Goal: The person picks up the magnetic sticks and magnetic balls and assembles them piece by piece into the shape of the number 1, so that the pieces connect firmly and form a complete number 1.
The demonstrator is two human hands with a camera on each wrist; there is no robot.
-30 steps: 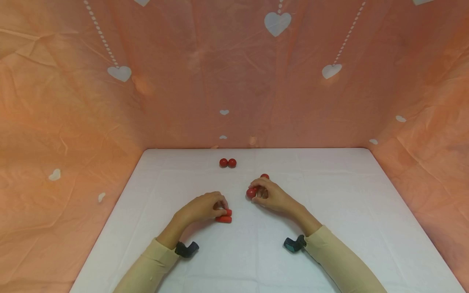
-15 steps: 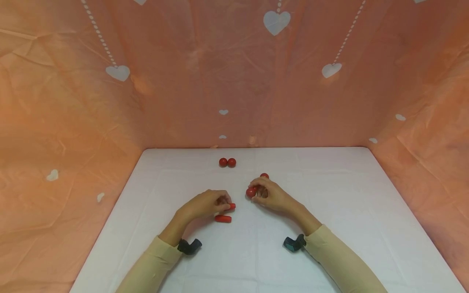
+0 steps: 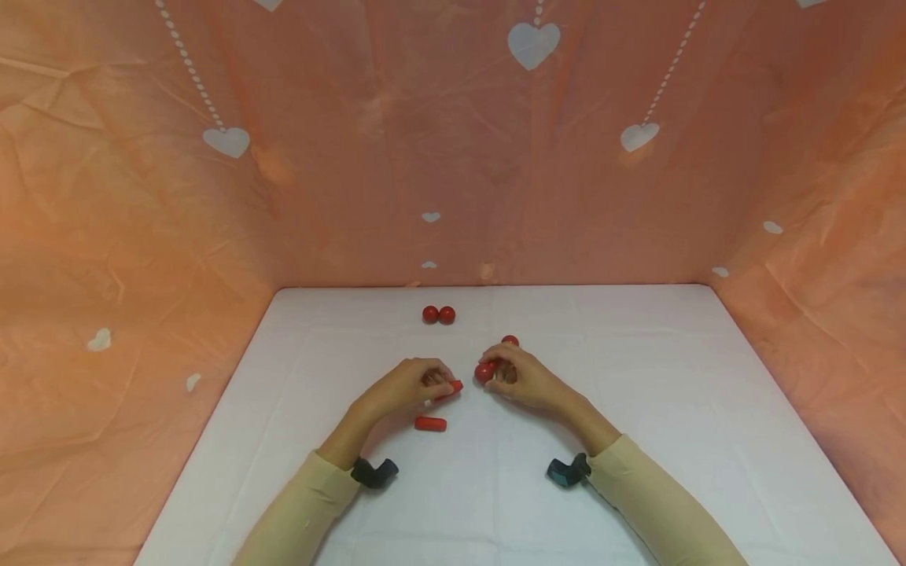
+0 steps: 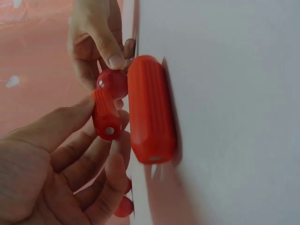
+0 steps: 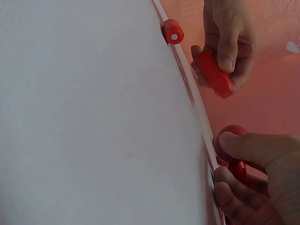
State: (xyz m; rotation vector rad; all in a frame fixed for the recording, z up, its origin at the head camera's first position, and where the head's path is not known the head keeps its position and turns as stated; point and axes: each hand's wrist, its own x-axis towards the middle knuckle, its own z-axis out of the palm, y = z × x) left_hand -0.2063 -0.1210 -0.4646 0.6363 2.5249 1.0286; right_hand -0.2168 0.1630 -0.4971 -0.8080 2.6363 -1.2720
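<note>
Rod (image 3: pixel 457 387) pinched by the left hand (image 3: pixel 409 385) slanted forward and rightward, its free end pointing roughly at the red ball (image 3: pixel 484 373) the right hand (image 3: pixel 525 379) gripped, near but apart; another rod (image 3: pixel 430 424) lay closer to the person.

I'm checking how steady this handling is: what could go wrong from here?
The left grip pinches a red stick, which might slip or twist if the fingers loosen.
The right grip holds a red ball, whose smooth, round surface could slide from the fingers.
Near the far edge of the white table, a pair of red balls sits side by side; a bump could perhaps send them rolling.
</note>
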